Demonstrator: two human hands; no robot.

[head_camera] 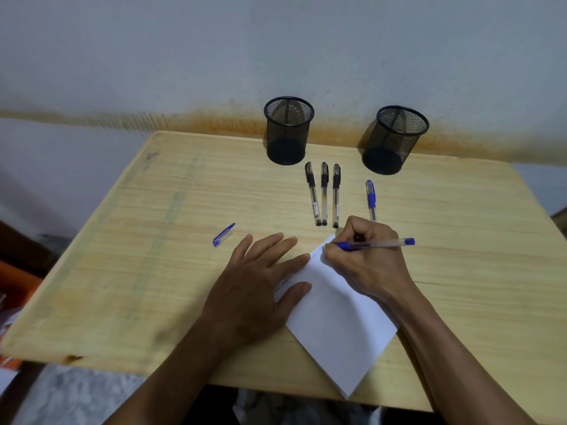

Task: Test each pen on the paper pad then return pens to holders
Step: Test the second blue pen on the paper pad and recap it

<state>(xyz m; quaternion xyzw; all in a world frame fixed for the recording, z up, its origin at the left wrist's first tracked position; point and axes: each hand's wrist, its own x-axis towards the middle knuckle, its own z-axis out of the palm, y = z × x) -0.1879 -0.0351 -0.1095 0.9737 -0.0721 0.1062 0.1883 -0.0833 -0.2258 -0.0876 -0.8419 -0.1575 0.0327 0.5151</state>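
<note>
Head view: right hand (365, 259) grips uncapped blue pen (376, 244); flat left hand (260, 277) steadies faintly marked paper pad (331, 320).

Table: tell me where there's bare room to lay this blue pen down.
Bare wood lies along the table's left side, beyond the loose blue cap, and on the right past the capped blue pen. It is crowded in the middle: three black pens below the two mesh holders, and both hands on the paper.

A pale wooden table (129, 271) stands against a grey wall (184, 56) (rust-stained low down).
</note>
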